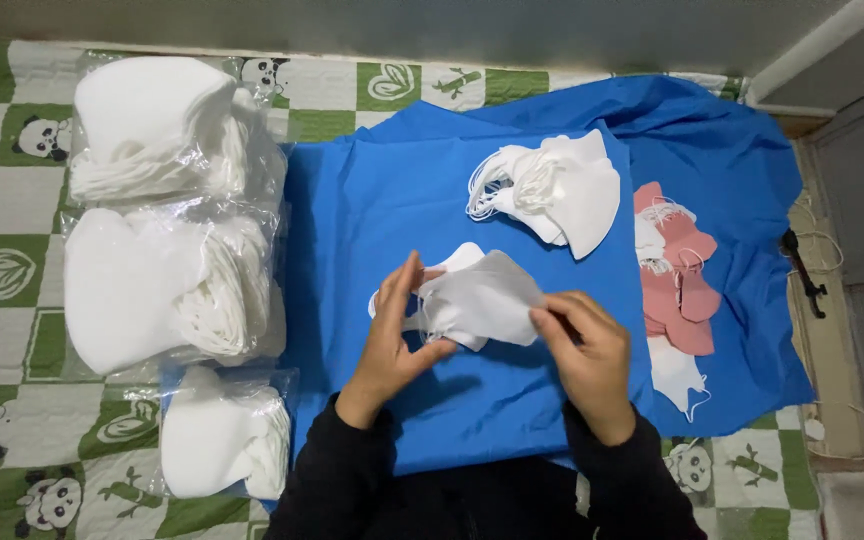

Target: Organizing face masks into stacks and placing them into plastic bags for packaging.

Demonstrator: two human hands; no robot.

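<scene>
Holding a white mask [482,300] between both hands, you have it raised just above the middle of the blue cloth [372,210]. Your left hand [392,335] has its thumb tucked under the mask's left edge while the fingers stand up, loosely spread, behind it. Your right hand [584,350] pinches the mask's right end, fingers curled close together over the thumb. More white material shows beneath and behind the mask at its left end, but you cannot tell whether it is a second mask or part of the same one.

Up and to the right on the cloth lies a small heap of white masks [552,190] with their ear loops tangled on the left side. Further right, a pile of pink masks [682,280] rests on the cloth, with a white one [677,375] poking out below it.

To your left, off the cloth, three clear bags of white masks sit in a column on the green-and-white panda quilt [2,250]: the top bag [167,125], the middle bag [167,290] and the bottom bag [222,435], each just beside the next. A dark clip-like object [802,272] lies past the cloth's right edge.
</scene>
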